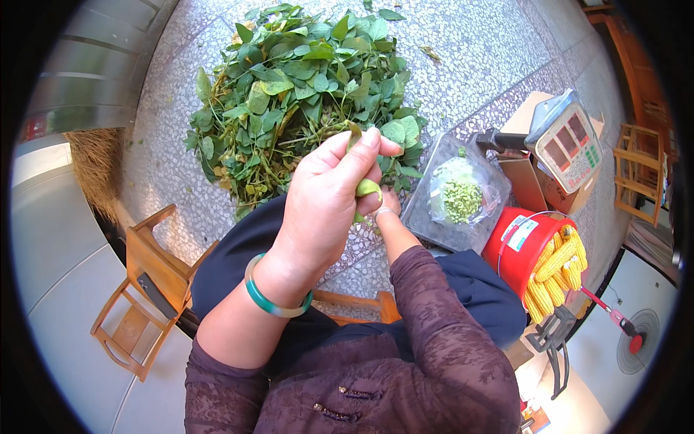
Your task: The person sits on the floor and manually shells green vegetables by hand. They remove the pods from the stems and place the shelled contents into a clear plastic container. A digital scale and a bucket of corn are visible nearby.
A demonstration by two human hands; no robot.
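My left hand, raised close to the camera, has its fingers closed on green bean pods; a jade-like bangle circles the wrist. Lower down and farther off, my right hand reaches to the near right edge of a heap of leafy bean plants. My left hand partly covers its fingers, so what they hold cannot be told. Pods show among the stems of the heap. Right of my hands, a clear plastic bag of shelled green beans lies on the platform of a digital scale.
At the right, a red bucket holds several yellow corn cobs, near a cardboard box and the scale's display. A wooden chair with a phone-like dark object stands at the left. A broom-like bundle leans behind it.
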